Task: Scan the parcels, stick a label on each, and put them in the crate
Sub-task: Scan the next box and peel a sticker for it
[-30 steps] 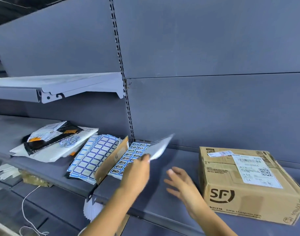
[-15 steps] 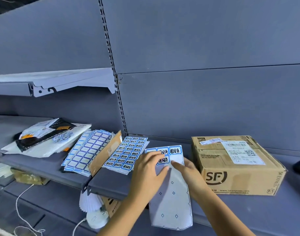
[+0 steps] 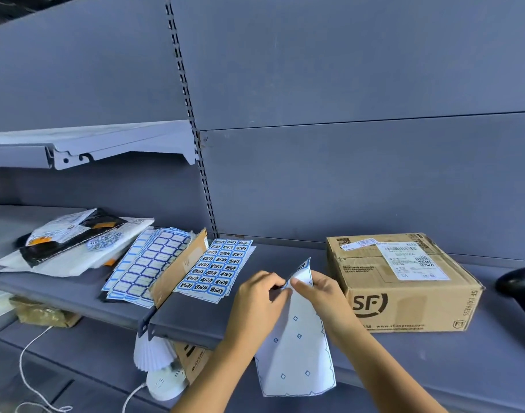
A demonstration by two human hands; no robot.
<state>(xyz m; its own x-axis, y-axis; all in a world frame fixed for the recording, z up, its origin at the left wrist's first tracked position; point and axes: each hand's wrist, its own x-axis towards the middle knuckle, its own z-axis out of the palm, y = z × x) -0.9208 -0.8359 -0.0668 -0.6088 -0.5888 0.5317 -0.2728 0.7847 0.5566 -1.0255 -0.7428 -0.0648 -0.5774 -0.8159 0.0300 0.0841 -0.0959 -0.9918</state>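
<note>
Grey steel shelving: slotted upright at 12 o'clock, a short upper shelf (image 3: pixel 91 141) at 9 o'clock, and the main shelf (image 3: pixel 285 251) running across the view.

- 9 o'clock, on the main shelf: a loose pile of mailer bags (image 3: pixel 76 242), white and black, overlapping.
- Just right of the pile: fanned blank label sheets (image 3: pixel 153 263) with blue borders, leaning against a tilted cardboard flap (image 3: pixel 180 263).
- Right of the flap, lying flat: a printed label sheet (image 3: pixel 222 266).
- 7 o'clock, below the shelf edge: a white pleated object above a round white device (image 3: pixel 165 380). Type cannot be told.
- 6 o'clock: the left hand (image 3: pixel 255 296) has its fingers curled and pinches the upper corner of a nearly bare backing sheet (image 3: pixel 297 347). The sheet hangs down past the shelf front.
- The right hand (image 3: pixel 323 296) pinches the same top edge from the other side, thumb on the face. One printed label (image 3: pixel 302 267) shows at the curled tip.
- 4 o'clock: an SF Express carton (image 3: pixel 404 281) sits on the shelf, just beside the right hand, shipping label on top.
- 3 o'clock, cut by the frame: a black scanner (image 3: pixel 517 284) with an orange patch.
</note>
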